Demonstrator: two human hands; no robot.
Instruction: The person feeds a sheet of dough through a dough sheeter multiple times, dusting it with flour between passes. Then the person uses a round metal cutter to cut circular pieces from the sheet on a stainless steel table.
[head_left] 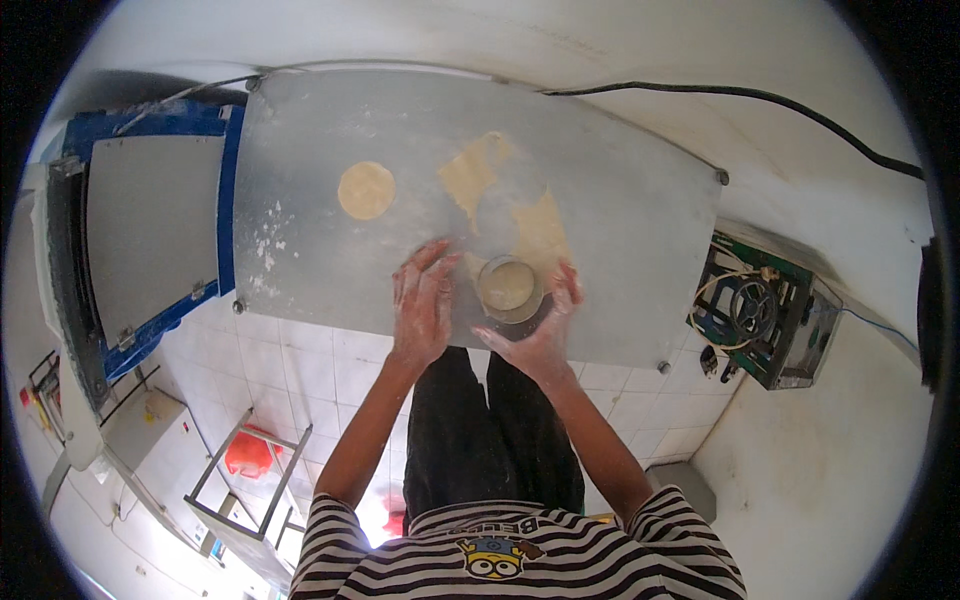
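My right hand (540,335) is closed around the side of a round, ring-like dough cutter (512,314), its thumb and fingers on opposite sides. Pale dough (509,285) shows inside the ring. Just left of it, my left hand (424,305) rests at the table's near part with fingers extended, holding nothing. Both hands are dusted with flour. Beyond the cutter lies a thin, torn sheet of dough (541,228) with a rounded gap cut from it, its other piece (470,178) reaching farther back. A separate dough disc (367,191) lies flat to the left.
The grey metal table (630,200) has flour (268,243) scattered on its left. A blue-framed machine (155,220) stands against its left side. On the right is a green-framed machine (765,310) with coiled wires. A black cable (740,92) runs along the wall. A metal stand (250,480) is at lower left.
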